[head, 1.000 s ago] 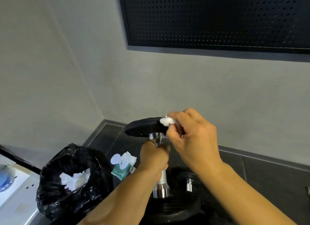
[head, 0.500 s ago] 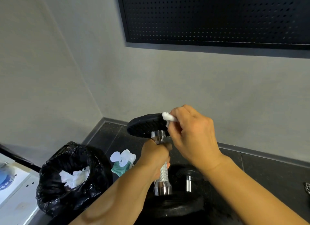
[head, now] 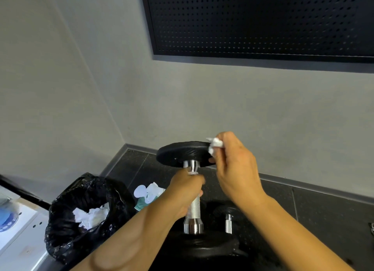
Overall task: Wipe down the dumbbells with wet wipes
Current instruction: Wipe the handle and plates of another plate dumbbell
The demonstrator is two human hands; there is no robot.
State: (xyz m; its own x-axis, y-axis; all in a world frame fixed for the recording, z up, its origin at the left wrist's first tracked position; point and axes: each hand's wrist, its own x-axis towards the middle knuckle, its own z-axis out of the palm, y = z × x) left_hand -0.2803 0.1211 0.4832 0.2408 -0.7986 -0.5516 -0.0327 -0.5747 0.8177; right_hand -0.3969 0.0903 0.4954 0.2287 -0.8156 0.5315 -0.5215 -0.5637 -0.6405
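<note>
A dumbbell (head: 193,210) with a knurled chrome handle and black plates stands upright on its lower plate (head: 204,248). My left hand (head: 185,188) grips the upper part of the handle. My right hand (head: 235,169) pinches a crumpled white wet wipe (head: 215,147) against the right rim of the top plate (head: 182,152). A second dumbbell (head: 228,222) stands just behind on the right, mostly hidden, only its chrome stub and dark plate showing.
A black bin bag (head: 85,216) holding used white wipes sits at the left. A teal wet-wipe pack (head: 147,196) with its flap up lies behind it on the dark floor. A white appliance (head: 16,224) fills the lower left corner. Grey walls enclose the corner.
My right hand has slid the wipe along the rim of the top plate, slightly up and right. The left hand has kept its grip on the handle.
</note>
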